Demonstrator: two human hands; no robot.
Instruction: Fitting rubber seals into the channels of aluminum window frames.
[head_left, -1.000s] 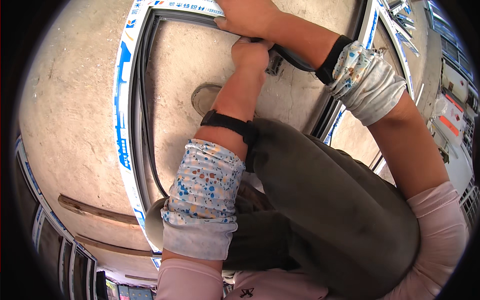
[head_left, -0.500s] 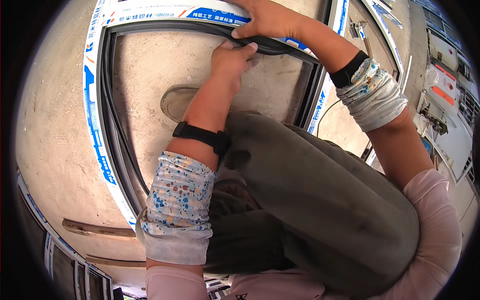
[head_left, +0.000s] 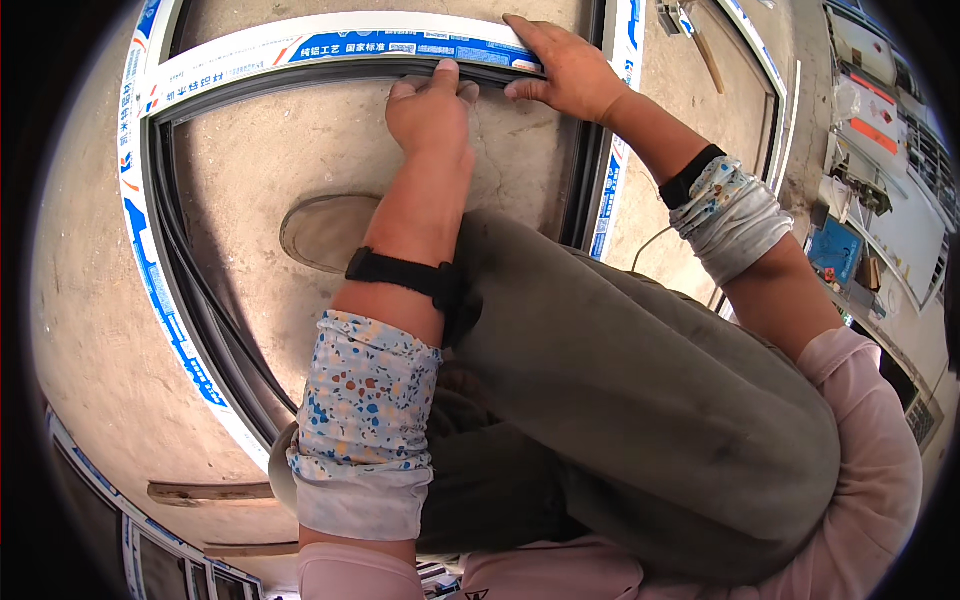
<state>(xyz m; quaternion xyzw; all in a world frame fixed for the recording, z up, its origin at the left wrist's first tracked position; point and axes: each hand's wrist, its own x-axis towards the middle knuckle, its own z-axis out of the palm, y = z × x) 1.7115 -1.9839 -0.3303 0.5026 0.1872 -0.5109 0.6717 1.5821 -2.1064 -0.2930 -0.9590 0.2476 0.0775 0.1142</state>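
A window frame (head_left: 170,290) with white, blue-printed protective film lies on the floor in front of me. Along its dark inner edge runs a black rubber seal strip (head_left: 330,78), with more loose strip down the left side. My left hand (head_left: 432,112) is closed at the underside of the crossbar (head_left: 350,45), a digit pressed on the strip there. To its right, my right hand (head_left: 572,75) grips the crossbar, fingers over the top and thumb below. Part of the strip is hidden behind both hands.
My shoe (head_left: 325,230) stands on the concrete inside the frame opening, beside my bent knee (head_left: 500,260). Wooden strips (head_left: 210,493) lie at lower left, near other frames (head_left: 150,540). A cluttered workbench (head_left: 850,240) stands at right.
The black strip that hung loosely beneath the hands now lies close along the crossbar. My left hand has come up against the bar; my right has shifted right. The view has shifted too.
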